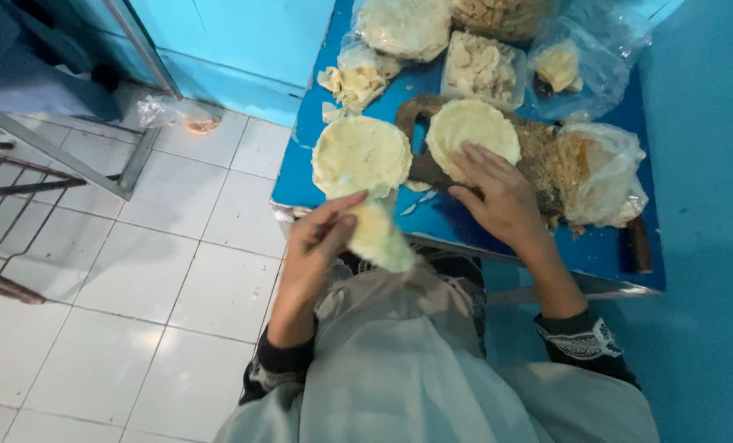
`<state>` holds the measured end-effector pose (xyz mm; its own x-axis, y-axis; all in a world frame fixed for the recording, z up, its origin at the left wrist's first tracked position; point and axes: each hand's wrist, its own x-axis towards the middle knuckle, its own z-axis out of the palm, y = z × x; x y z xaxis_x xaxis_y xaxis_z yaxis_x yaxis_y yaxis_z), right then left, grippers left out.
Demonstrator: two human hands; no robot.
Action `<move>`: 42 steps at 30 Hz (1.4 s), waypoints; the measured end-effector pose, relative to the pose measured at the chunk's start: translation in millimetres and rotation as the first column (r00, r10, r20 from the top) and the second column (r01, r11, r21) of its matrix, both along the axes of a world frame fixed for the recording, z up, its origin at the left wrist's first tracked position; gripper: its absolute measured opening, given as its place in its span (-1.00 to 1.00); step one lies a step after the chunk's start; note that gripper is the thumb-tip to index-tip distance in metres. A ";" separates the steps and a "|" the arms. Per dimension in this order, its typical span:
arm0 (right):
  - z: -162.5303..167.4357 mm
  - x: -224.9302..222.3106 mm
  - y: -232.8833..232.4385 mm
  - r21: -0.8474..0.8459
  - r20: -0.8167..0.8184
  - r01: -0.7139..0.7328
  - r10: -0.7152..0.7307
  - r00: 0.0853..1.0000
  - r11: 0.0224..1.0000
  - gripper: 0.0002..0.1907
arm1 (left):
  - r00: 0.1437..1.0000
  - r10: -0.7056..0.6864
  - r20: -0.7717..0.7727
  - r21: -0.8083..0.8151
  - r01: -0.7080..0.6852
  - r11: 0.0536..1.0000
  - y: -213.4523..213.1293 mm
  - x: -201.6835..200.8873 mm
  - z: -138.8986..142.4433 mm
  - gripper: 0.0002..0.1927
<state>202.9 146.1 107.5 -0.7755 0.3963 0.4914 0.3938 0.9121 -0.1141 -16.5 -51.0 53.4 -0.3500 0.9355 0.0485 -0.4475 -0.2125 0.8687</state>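
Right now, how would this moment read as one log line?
left hand: holds pale dough piece | right hand: presses round dough disc on wooden board | blue table

Cool, even light is falling from overhead, tinting everything bluish and leaving only soft shadows on the white floor tiles [178,271] at the left. The pale piece [379,238] in the left hand [317,246] is smearing with motion blur, and the plastic bags [604,168] at the far right are glaring slightly.

The pale piece [379,238] in the left hand [317,246] is motion-blurred. The top edge cuts off the bags [407,25] at the desk's [456,217] far end.
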 end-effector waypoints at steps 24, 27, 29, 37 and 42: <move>-22.1 -2.7 -89.5 -0.175 -0.388 0.043 -0.109 0.915 0.984 -0.72 | 0.978 -0.207 0.031 0.068 0.205 0.976 39.0 28.7 6.9 -0.54; -34.5 18.7 -65.0 -0.585 -0.396 0.025 -0.312 0.863 0.811 -0.77 | 0.984 -0.171 -0.042 0.063 0.173 0.983 42.4 23.9 6.0 -0.49; -37.3 31.9 -41.1 -0.755 -0.479 -0.176 -0.348 0.806 0.631 -0.80 | 0.980 -0.114 -0.161 0.045 0.123 0.991 40.5 17.7 2.5 -0.45; -24.5 61.3 -13.2 -0.870 -0.494 -0.432 -0.440 0.750 0.239 -0.86 | 0.943 -0.134 -0.305 0.107 0.174 0.979 41.7 27.9 -25.4 -0.62; -14.3 49.3 -36.6 -0.590 -0.707 -0.490 -0.118 0.697 0.642 -0.86 | 0.909 -0.408 -0.090 -0.040 0.406 0.913 45.3 34.7 -28.6 -0.49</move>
<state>252.2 109.5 93.2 -0.4777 0.7184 0.5057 -0.2319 0.4522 -0.8613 18.2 -5.7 24.8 0.0661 0.9969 0.0421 -0.4074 -0.0115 0.9132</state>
